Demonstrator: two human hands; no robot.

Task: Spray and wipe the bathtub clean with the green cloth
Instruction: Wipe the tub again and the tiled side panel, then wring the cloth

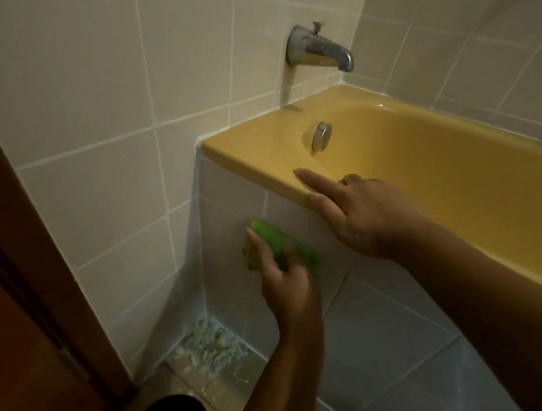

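Left hand [282,283] grips the green cloth [304,255] and presses it on the tiled front panel [228,207], just below the bathtub [252,155] rim. The cloth's long axis slants from upper left to lower right, across the fingers. Right hand [354,212] rests open on the rim, index finger straight, holding nothing. The yellow basin lies up and right of the cloth, and only the overflow cover [320,136] shows in it. Left hand is nearer for the next wipe. Debris [212,341] sits in the floor corner.
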